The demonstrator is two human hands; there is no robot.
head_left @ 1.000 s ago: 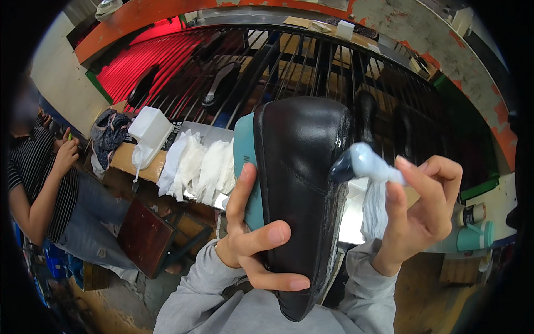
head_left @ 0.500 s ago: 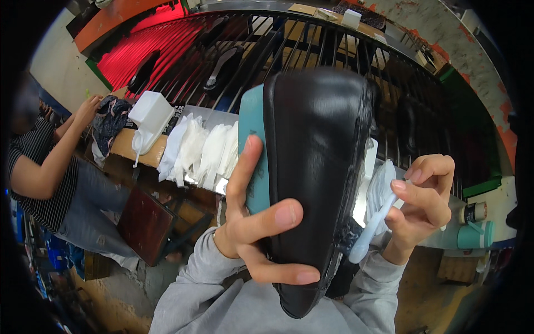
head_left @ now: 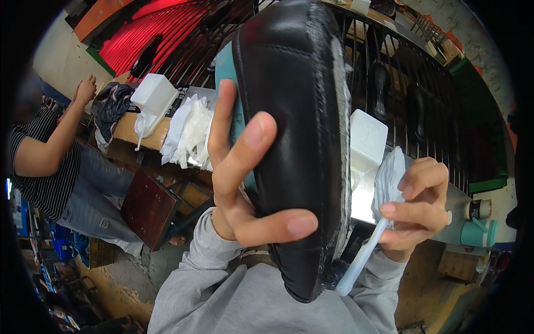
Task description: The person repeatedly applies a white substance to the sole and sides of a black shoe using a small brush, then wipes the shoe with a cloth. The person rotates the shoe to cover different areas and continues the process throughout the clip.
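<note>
A black leather shoe upper (head_left: 289,128), stretched over a teal last (head_left: 224,62), stands tilted upright before me with its toe low. My left hand (head_left: 239,189) grips it from the left, fingers spread over the leather. A greyish rough strip runs down its right-hand bottom edge. In my right hand (head_left: 420,206), a brush (head_left: 361,261) with a pale blue-white handle is pinched between thumb and fingers. Its dark bristle end is at the shoe's lower right edge, partly hidden; whether it touches is hard to see.
Beyond the shoe lies a metal-rod rack (head_left: 356,61) holding dark shoes, with red light at left. White plastic containers (head_left: 367,139) and bundled white gloves (head_left: 192,133) line its near side. A co-worker in a striped shirt (head_left: 44,150) is at left, near a brown stool (head_left: 149,209).
The shoe has turned, bringing more of its rough bottom edge into view, and sits higher. My left fingers have shifted up along it. The brush has moved down toward the toe.
</note>
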